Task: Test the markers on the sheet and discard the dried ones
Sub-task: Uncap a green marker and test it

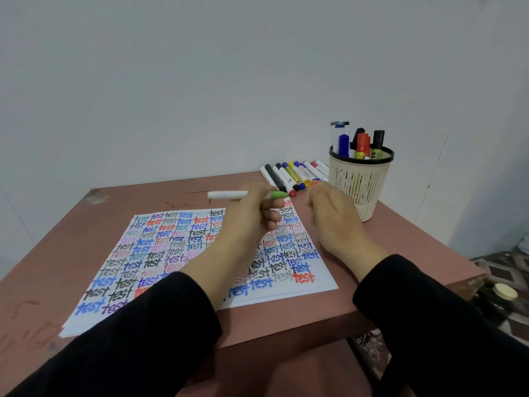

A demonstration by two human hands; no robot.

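The left hand (252,213) is gripping a white marker (229,194) around its middle, holding it level above the far edge of the sheet (160,253), green end pointing right. The right hand (335,216) is hovering just beside that green end, fingers relaxed and holding nothing, though it is a little blurred. Whether the green end is a cap or a bare tip is hard to tell. If it is a cap, a hasty pull could be sending it rolling off the table (71,282). The sheet is already crowded with "test" scrawls, so a faint stroke could be getting lost among old ink and a dried marker misjudged. The row of loose markers (289,174) is lying just behind both hands, close enough for a knuckle to scatter them. The mesh cup (359,181) is standing near the right hand and looking easy to tip.
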